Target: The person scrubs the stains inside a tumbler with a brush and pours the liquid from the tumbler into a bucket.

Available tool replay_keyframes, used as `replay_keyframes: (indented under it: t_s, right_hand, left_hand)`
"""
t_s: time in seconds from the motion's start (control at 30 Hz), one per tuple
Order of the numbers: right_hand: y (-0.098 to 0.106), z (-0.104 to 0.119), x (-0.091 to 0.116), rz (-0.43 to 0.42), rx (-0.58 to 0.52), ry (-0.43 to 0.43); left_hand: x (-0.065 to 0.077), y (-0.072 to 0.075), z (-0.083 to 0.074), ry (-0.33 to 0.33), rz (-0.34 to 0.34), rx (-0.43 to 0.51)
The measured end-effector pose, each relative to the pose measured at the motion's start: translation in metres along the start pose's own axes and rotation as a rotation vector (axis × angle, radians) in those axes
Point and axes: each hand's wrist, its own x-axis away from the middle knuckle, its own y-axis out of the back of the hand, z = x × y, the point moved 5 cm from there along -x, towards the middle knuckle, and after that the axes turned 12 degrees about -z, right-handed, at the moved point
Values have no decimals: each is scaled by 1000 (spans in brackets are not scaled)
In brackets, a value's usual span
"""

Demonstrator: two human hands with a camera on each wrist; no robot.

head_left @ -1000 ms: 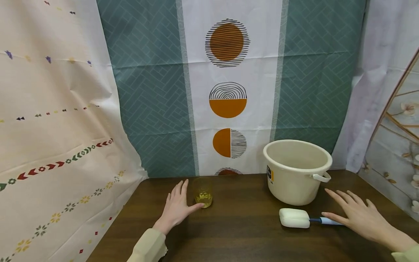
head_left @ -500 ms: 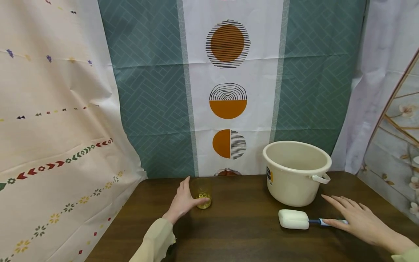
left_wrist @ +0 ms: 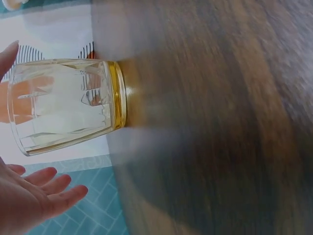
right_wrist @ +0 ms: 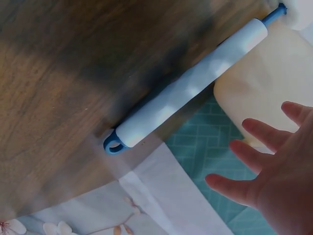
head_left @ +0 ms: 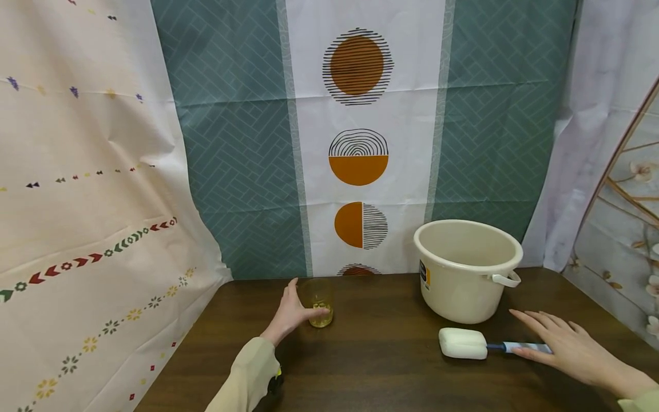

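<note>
A clear drinking glass (head_left: pixel 321 313) with a yellowish base stands upright on the table. My left hand (head_left: pixel 288 317) is beside it on the left, thumb across its near side. In the left wrist view the thumb and the relaxed fingers lie on either side of the glass (left_wrist: pixel 63 105), not closed round it. On the right lies a sponge brush (head_left: pixel 463 343) with a white head and a pale blue handle. Over the handle's end hovers my right hand (head_left: pixel 574 350), fingers spread. The right wrist view shows the brush handle (right_wrist: pixel 190 85) apart from those fingers.
A cream bucket (head_left: pixel 463 292) with a side handle stands at the back right, behind the brush. Patterned cloth (head_left: pixel 242 171) hangs along the back edge of the brown wooden table (head_left: pixel 376 366), with more cloth at both sides.
My left hand has moved right and closer to the glass, thumb now in front of it. My right hand has shifted slightly right and nearer to me, uncovering more of the brush handle.
</note>
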Motion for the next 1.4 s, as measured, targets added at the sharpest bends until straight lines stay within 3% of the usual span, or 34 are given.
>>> replay_keyframes:
  t_s: [0.63, 0.97, 1.4]
  right_hand:
    - [-7, -9, 6, 28, 38, 0]
    - [-9, -10, 7, 43, 36, -18]
    - [-13, -8, 5, 66, 18, -27]
  left_hand:
    - [-6, -13, 11, 38, 22, 124]
    - [-7, -14, 16, 52, 6, 135]
    - [-8, -15, 20, 21, 11, 169]
